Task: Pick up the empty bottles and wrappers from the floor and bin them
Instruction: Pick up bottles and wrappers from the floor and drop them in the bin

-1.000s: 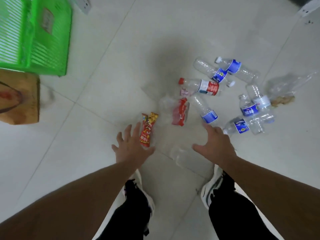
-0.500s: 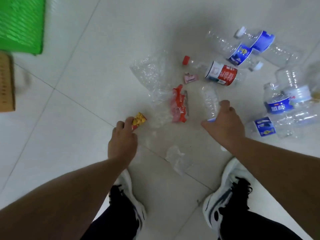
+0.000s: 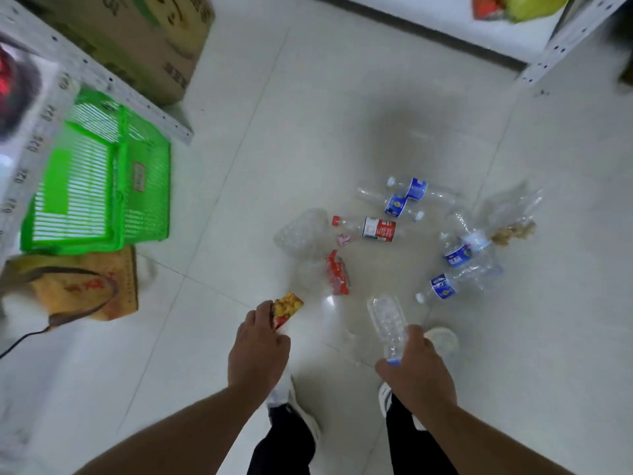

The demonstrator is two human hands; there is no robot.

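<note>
My left hand point(image 3: 257, 349) grips a red and yellow snack wrapper point(image 3: 286, 307), lifted off the white tiled floor. My right hand point(image 3: 416, 370) holds a clear empty bottle point(image 3: 387, 320) by its lower end. Ahead on the floor lie a red-labelled bottle point(image 3: 375, 229), several blue-labelled bottles point(image 3: 406, 197) point(image 3: 457, 255) point(image 3: 445, 286), a red wrapper point(image 3: 337, 273), a small pink wrapper point(image 3: 344, 239), a clear crumpled bag point(image 3: 301, 229) and a clear bag with brown crumbs point(image 3: 512, 222).
A green slatted plastic basket point(image 3: 99, 186) stands at the left beside a white metal shelf post point(image 3: 137, 97), with a cardboard box point(image 3: 147, 39) behind. A brown paper bag point(image 3: 78, 286) sits in front of the basket. Another shelf post point(image 3: 561, 39) is far right. My shoes show below.
Both hands have lifted from the floor, the left with the snack wrapper, the right with the clear bottle. The view has risen and pulled back, bringing the basket and shelves into sight.
</note>
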